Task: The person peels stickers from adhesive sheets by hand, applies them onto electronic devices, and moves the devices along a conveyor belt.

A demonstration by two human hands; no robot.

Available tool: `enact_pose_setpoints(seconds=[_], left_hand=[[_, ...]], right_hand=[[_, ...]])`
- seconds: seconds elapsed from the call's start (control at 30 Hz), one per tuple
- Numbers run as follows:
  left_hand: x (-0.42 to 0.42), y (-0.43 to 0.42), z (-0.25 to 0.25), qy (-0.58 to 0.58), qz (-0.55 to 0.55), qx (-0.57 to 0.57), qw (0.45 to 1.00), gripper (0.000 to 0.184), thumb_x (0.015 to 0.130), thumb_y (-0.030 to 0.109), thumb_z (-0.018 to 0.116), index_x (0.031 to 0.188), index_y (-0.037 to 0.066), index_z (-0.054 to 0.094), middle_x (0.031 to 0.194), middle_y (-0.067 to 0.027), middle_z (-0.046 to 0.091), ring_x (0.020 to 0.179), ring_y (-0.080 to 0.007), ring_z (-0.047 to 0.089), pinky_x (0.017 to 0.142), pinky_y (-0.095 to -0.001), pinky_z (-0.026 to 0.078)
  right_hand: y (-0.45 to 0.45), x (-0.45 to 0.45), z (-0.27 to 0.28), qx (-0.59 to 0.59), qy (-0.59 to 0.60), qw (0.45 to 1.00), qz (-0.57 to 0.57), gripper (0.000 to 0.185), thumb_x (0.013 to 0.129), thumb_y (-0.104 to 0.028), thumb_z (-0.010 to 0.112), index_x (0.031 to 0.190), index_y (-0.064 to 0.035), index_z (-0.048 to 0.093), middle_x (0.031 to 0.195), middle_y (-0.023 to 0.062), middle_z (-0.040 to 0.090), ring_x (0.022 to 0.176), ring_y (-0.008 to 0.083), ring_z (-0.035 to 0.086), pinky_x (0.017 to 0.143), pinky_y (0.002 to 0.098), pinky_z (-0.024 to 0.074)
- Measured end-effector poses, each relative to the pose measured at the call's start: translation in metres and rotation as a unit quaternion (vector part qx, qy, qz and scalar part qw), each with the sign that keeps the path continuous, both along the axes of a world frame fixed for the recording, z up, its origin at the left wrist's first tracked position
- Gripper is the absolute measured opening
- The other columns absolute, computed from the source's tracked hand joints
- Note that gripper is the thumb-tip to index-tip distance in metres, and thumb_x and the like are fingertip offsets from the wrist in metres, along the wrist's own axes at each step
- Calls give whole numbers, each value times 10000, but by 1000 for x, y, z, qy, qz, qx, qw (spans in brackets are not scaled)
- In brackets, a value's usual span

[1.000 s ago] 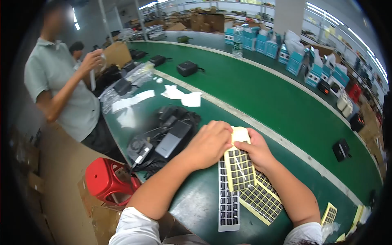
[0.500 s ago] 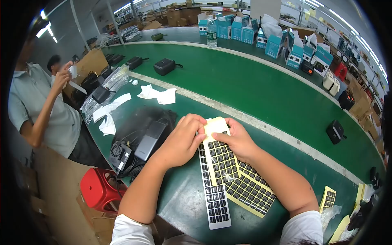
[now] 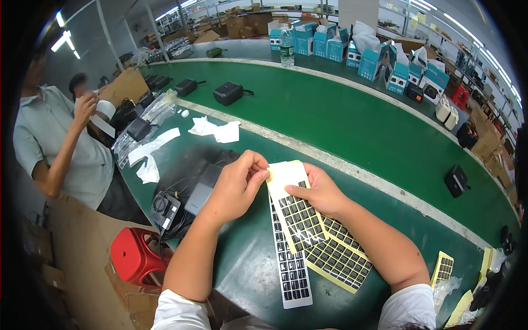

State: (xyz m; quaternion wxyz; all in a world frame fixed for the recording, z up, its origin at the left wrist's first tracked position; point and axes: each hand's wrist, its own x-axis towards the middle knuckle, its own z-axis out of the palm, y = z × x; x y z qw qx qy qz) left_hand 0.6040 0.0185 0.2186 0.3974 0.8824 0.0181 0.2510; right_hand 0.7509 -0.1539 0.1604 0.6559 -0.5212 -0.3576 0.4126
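A yellow-backed sticker sheet (image 3: 301, 220) with rows of small black rectangles is held up over the table, its upper part bare. My right hand (image 3: 325, 191) grips its upper right side, thumb lying across the front. At the upper left corner, my left hand (image 3: 239, 184) pinches the edge between thumb and fingertips; whether a small piece is also there I cannot make out. Beneath lie a white-backed sheet (image 3: 297, 294) of black pieces and more yellow-backed sheets (image 3: 346, 267), partly covered.
Left of my hands are a dark plastic bag (image 3: 190, 159), a grey box-shaped device (image 3: 201, 192) and a small fan unit (image 3: 165, 209). A red stool (image 3: 129, 256) stands beside the table. Ahead runs a green conveyor belt (image 3: 330, 115) with black devices. A person (image 3: 66, 143) sits at left.
My left hand has shifted left and slightly up, from over the sheet's front to its corner, uncovering more of the bare upper part. My right hand stays nearly in place.
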Motion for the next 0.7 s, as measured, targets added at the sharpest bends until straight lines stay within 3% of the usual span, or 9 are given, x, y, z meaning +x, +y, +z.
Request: enact_pose_setpoints(seconds=[0.23,0.33,0.37,0.47,0.57,0.6,0.63,0.67,0.7], left_hand=[[-19,0,21,-42,63,-34,997,116,959,85,694,1036,1,716,900,-94,725,803,-153,662,737,-295,524],[-78,12,67,-32,43,127,990,74,937,70,700,989,18,716,904,-106,717,808,-227,696,754,-315,541],[-110,18,88,27,74,181,980,58,935,43,687,983,19,710,928,-97,727,823,-198,700,760,-313,546],[-229,51,118,111,283,98,948,94,1015,29,582,947,-4,638,856,13,611,794,-64,554,729,-229,461],[-390,86,119,338,452,37,825,113,994,29,581,883,29,602,787,24,584,725,-59,538,656,-236,448],[-446,86,100,347,504,-18,791,119,947,-16,589,847,44,616,729,19,597,663,-82,565,600,-248,460],[-506,88,85,456,515,-54,724,127,877,-78,606,843,25,673,730,-27,660,647,-109,622,562,-268,489],[-537,79,65,607,504,-20,614,167,829,-103,629,870,17,738,785,-79,729,662,-134,675,552,-294,519],[-574,74,36,689,469,-96,544,193,827,-76,665,949,16,783,872,-96,770,731,-148,722,604,-308,576]], right_hand=[[2,-1,-6,-18,-63,998,-20,450,938,43,684,1360,13,533,1216,101,708,1078,164,708,960,336,580],[0,-1,-5,-78,-123,988,-47,432,934,47,685,1342,-1,550,1215,83,709,1087,147,691,980,342,564],[-2,1,-2,-90,-116,988,-42,422,935,41,685,1333,-2,554,1199,77,713,1074,144,691,973,343,566],[-2,0,-5,-87,-42,995,-30,375,942,18,678,1302,-6,575,1148,81,720,1006,146,707,900,326,586],[-3,-3,-9,-49,-29,998,-36,438,908,-28,667,1338,15,594,1201,83,704,1053,158,667,950,325,532],[-5,1,-9,-72,-51,996,-28,492,870,4,623,1360,21,583,1206,91,707,1063,165,676,960,332,536],[-6,2,-7,-77,-35,996,-5,517,853,11,605,1370,23,579,1204,95,709,1061,168,680,962,334,539],[-6,2,-4,-84,-24,996,10,543,837,19,586,1380,25,574,1201,99,711,1060,172,684,963,336,542],[-6,-1,0,-88,-11,996,15,567,821,31,577,1387,25,574,1191,98,715,1047,174,687,959,338,546]])
